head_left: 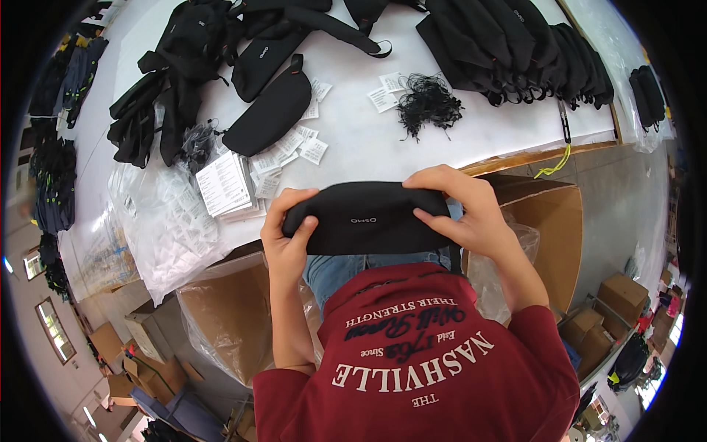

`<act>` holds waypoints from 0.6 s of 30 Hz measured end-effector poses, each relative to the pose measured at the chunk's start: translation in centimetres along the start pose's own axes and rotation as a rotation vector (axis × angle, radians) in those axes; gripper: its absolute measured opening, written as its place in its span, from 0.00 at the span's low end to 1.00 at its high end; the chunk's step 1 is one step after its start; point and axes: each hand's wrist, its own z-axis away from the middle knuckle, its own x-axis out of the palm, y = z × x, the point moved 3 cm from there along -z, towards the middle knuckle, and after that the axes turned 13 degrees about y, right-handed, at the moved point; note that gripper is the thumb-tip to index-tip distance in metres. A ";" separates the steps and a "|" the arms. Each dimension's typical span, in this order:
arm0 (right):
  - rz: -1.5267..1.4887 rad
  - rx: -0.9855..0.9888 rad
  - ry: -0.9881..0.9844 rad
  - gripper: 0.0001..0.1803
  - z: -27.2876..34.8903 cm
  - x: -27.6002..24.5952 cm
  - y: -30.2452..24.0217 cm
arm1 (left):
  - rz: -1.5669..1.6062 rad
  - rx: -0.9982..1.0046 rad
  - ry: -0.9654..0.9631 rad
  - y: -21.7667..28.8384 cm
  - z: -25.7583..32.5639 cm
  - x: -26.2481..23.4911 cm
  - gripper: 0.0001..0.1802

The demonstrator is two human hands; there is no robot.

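A black waist pouch [367, 219] sits crosswise between both hands, held up over the person's lap just in front of the near edge of the desk [353, 140]. It is turned flat-side up, with a small pale mark on its face, so the whole front panel shows to the person; I judge this hold suits looking it over or folding it.

The left hand [289, 236] is clamped on the pouch's left end, thumb on top and fingers curled under. The right hand [462, 210] is closed over the right end, fingers wrapped across the upper edge. Each grip is tight on the pouch.

Beyond the pouch, on the white desk, lies a second black pouch [271, 114], slanted. Small white paper tags [294, 147] are scattered near it, and a stack of white printed leaflets [224, 184] lies left of the held pouch. A tangle of black string loops [427, 102] rests straight past the pouch, with two more white tags beside it. A row of black bags [515, 48] is stacked far right of the pouch; looser black bags with straps [180, 70] sprawl far left. Clear plastic sleeves [158, 228] hang over the desk edge to the left.

Below the pouch, brown cartons lined with clear plastic stand open on both sides: one carton [232, 317] on the left, another [549, 236] on the right, both within easy reach for dropping things in.
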 end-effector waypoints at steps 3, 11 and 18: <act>-0.050 -0.044 -0.036 0.17 -0.2 -0.7 0.2 | 0.051 0.074 -0.082 -0.1 -0.3 -0.2 0.16; -0.065 0.214 -0.277 0.19 -1.0 -1.9 -0.4 | -0.077 0.123 -0.153 0.6 -0.4 -0.2 0.20; -0.052 0.202 -0.364 0.18 -1.0 -4.1 0.8 | -0.093 0.077 -0.254 0.5 -0.7 1.8 0.20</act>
